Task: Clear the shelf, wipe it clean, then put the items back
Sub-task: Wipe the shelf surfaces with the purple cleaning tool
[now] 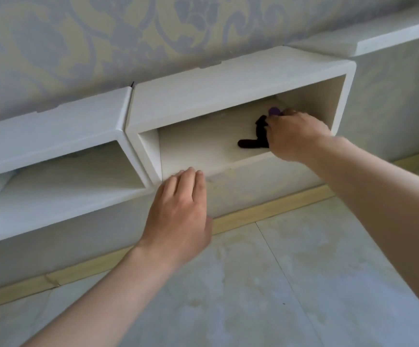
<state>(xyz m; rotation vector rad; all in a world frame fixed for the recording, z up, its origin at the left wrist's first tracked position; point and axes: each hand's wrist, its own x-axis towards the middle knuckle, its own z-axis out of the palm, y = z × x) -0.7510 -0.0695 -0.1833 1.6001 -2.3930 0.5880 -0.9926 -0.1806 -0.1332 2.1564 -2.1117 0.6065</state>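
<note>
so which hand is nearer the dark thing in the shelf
Right. The right hand grips the dark thing inside the shelf; the left hand rests at the shelf's front edge, off to its left.

Ahead of you, wallpaper (98,38) swirls grey-blue scrolls over pale yellow. Down low, a light wooden skirting strip (266,211) runs along the foot of the wall, and under you lie pale marbled floor tiles (316,284), thin joints between them.

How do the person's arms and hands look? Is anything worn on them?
Both the left hand and the right hand are bare: no gloves, rings, watch or bracelet show. The forearms are uncovered, and no sleeve is in view.
</note>
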